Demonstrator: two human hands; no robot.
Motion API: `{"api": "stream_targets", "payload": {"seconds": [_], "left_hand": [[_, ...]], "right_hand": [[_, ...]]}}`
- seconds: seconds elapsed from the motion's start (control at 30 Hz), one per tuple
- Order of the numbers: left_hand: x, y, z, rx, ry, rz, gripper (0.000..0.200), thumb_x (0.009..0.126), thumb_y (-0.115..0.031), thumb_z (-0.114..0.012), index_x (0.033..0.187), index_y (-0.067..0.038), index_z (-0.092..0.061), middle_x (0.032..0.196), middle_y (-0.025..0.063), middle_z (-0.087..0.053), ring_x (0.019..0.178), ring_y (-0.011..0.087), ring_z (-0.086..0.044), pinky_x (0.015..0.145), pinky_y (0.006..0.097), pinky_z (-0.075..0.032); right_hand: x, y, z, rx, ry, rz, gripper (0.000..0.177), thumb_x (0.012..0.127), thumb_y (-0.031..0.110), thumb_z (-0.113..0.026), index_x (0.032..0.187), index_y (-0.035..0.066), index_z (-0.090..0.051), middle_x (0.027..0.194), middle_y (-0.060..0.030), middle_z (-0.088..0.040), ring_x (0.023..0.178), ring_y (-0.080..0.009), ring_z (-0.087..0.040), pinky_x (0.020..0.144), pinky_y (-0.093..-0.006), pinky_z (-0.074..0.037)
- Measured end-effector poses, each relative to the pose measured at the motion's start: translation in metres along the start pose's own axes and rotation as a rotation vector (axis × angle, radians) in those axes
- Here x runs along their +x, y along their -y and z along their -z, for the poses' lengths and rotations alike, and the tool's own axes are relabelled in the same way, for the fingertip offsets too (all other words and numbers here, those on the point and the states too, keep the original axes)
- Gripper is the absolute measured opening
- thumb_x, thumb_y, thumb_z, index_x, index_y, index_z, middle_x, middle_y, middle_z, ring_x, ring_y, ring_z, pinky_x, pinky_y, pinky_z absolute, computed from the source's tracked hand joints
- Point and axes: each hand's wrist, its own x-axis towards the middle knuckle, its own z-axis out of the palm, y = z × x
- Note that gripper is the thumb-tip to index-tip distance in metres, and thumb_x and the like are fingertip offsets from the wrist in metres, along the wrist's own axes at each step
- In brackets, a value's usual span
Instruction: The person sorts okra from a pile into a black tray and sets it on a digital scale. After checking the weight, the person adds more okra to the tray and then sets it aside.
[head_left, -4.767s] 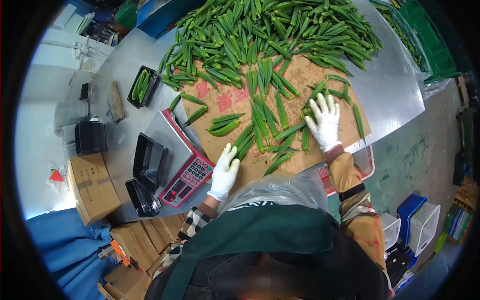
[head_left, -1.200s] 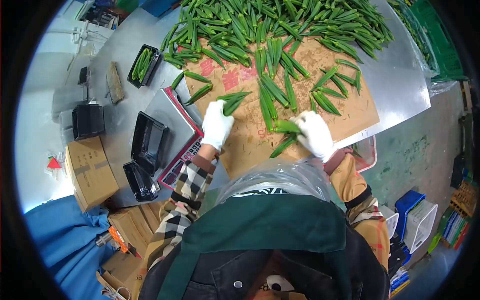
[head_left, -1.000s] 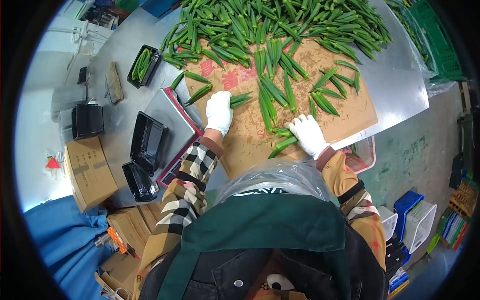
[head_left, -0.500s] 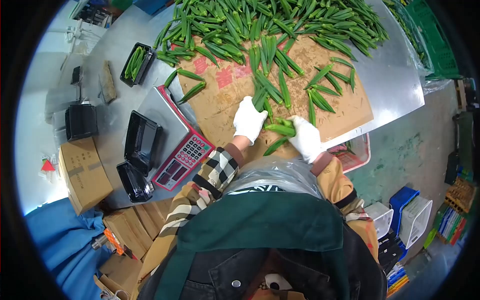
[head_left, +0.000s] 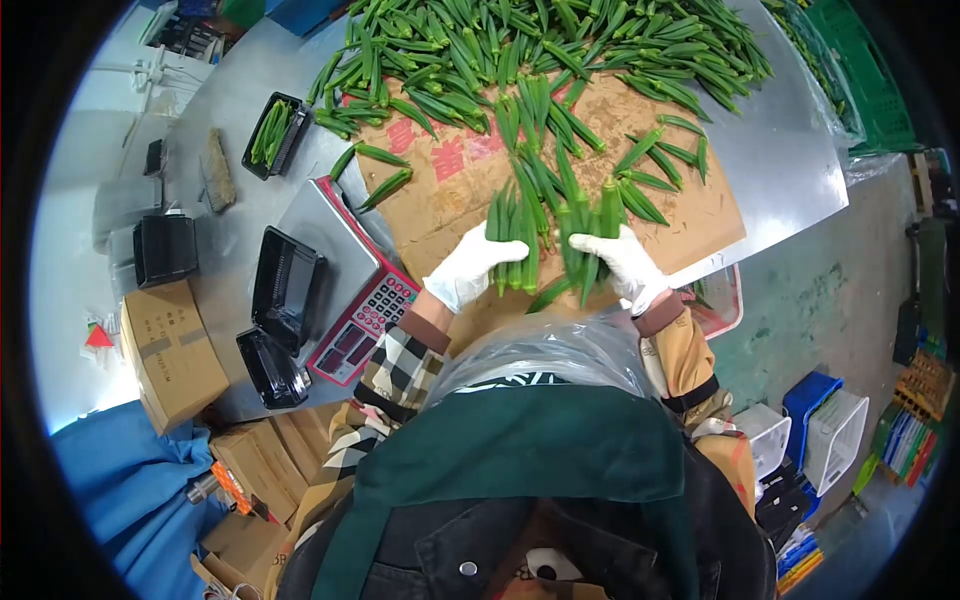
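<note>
In white gloves, my left hand (head_left: 472, 266) and my right hand (head_left: 626, 266) work side by side over a flattened cardboard sheet (head_left: 440, 225). My left hand is closed around a row of okra pods (head_left: 514, 235), thumb across the front. Another bunch of okra (head_left: 574, 235) is gripped by my right hand, its thumb also over the pods. Both bunches point roughly away from me. A single okra pod (head_left: 550, 294) lies below them near the sheet's front edge. Loose pods lie just beyond both hands.
A large okra pile (head_left: 560, 45) covers the far table. At left stand a scale (head_left: 365, 315), black trays (head_left: 285, 280), and a tray with okra (head_left: 272, 135). A cardboard box (head_left: 175, 350) sits farther left; crates (head_left: 835, 440) stand on the floor at right.
My hands have moved apart, the left one leftward and nearer me. The pods in my right hand have turned from lying crosswise to pointing away from me. Each hand now holds a lined-up bunch.
</note>
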Motion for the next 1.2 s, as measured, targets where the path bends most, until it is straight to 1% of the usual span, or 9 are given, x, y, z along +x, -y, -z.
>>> {"api": "stream_targets", "payload": {"seconds": [0.07,0.23,0.43,0.53,0.57,0.73,0.87,1.07,1.2], "left_hand": [[-0.011,-0.010,-0.029,-0.252,0.141,0.015,0.048,0.094,-0.006,-0.066,0.139,-0.004,-0.052,0.131,0.0093,-0.062,0.116,0.0201,-0.062,0.098,0.0359,-0.054],[-0.020,0.001,-0.012,-0.630,0.190,0.097,0.063,0.102,-0.050,-0.053,0.150,-0.010,-0.041,0.145,0.0120,-0.053,0.132,0.0276,-0.053,0.109,0.0534,-0.045],[-0.018,0.011,-0.016,-0.588,0.227,0.037,0.068,0.102,-0.052,-0.053,0.153,-0.010,-0.036,0.152,0.0131,-0.046,0.137,0.0275,-0.049,0.114,0.0517,-0.040],[-0.020,0.027,-0.033,-0.321,0.158,-0.044,0.070,0.102,-0.050,-0.054,0.155,-0.010,-0.033,0.153,0.0123,-0.045,0.137,0.0275,-0.049,0.114,0.0477,-0.040],[-0.018,0.033,-0.029,-0.514,0.164,-0.004,0.057,0.105,-0.031,-0.055,0.154,-0.012,-0.035,0.148,0.0081,-0.048,0.134,0.0236,-0.050,0.114,0.0452,-0.040],[-0.028,0.008,-0.021,-0.602,0.267,-0.116,0.087,0.090,-0.059,-0.066,0.154,-0.008,-0.035,0.148,0.0150,-0.049,0.134,0.0305,-0.051,0.113,0.0482,-0.043],[-0.033,-0.005,-0.001,-0.665,0.412,-0.220,0.106,0.077,-0.071,-0.071,0.154,-0.007,-0.034,0.141,0.0163,-0.052,0.127,0.0347,-0.055,0.107,0.0564,-0.046],[-0.128,-0.080,0.049,-0.439,0.138,-0.482,0.114,0.067,-0.076,-0.078,0.151,-0.014,-0.034,0.124,0.0130,-0.056,0.112,0.0339,-0.060,0.094,0.0577,-0.054],[-0.218,-0.132,0.100,-0.050,-0.160,-0.604,0.109,0.070,-0.061,-0.082,0.150,-0.005,-0.034,0.125,0.0175,-0.057,0.111,0.0338,-0.062,0.095,0.0519,-0.055]], "right_hand": [[-0.008,0.004,-0.012,0.142,0.146,-0.133,0.034,0.092,0.012,-0.073,0.123,0.000,-0.065,0.105,-0.0063,-0.071,0.090,-0.0157,-0.068,0.077,-0.0303,-0.056],[-0.020,0.007,-0.021,0.410,0.208,-0.036,0.039,0.096,0.011,-0.068,0.131,-0.002,-0.058,0.121,-0.0097,-0.067,0.109,-0.0178,-0.066,0.091,-0.0336,-0.055],[-0.028,0.010,-0.049,-0.066,0.113,0.164,0.054,0.096,0.012,-0.067,0.142,-0.006,-0.047,0.132,-0.0145,-0.064,0.118,-0.0234,-0.063,0.104,-0.0356,-0.049],[-0.035,-0.010,-0.071,-0.659,0.032,0.286,0.100,0.090,0.028,-0.073,0.159,-0.005,-0.008,0.161,-0.0294,-0.024,0.153,-0.0376,-0.020,0.123,-0.0405,-0.021],[-0.039,-0.013,-0.076,-0.797,0.105,0.346,0.109,0.089,0.030,-0.072,0.159,-0.004,0.004,0.165,-0.0306,-0.007,0.155,-0.0394,-0.003,0.125,-0.0395,-0.010],[-0.062,0.032,-0.082,-0.304,0.341,0.235,0.074,0.096,0.012,-0.060,0.157,-0.005,-0.023,0.163,-0.0247,-0.026,0.154,-0.0319,-0.021,0.123,-0.0410,-0.020],[-0.063,0.049,-0.066,0.099,0.175,0.244,0.055,0.100,0.010,-0.057,0.150,-0.005,-0.040,0.147,-0.0190,-0.053,0.134,-0.0262,-0.054,0.106,-0.0337,-0.046],[-0.036,-0.013,-0.014,-0.573,-0.135,0.279,0.045,0.099,0.008,-0.062,0.141,-0.006,-0.053,0.135,-0.0149,-0.063,0.119,-0.0185,-0.062,0.102,-0.0316,-0.048],[-0.029,-0.059,-0.001,-0.623,-0.015,0.236,0.041,0.094,0.002,-0.067,0.133,-0.006,-0.060,0.127,-0.0136,-0.068,0.116,-0.0171,-0.062,0.099,-0.0288,-0.050]]}}
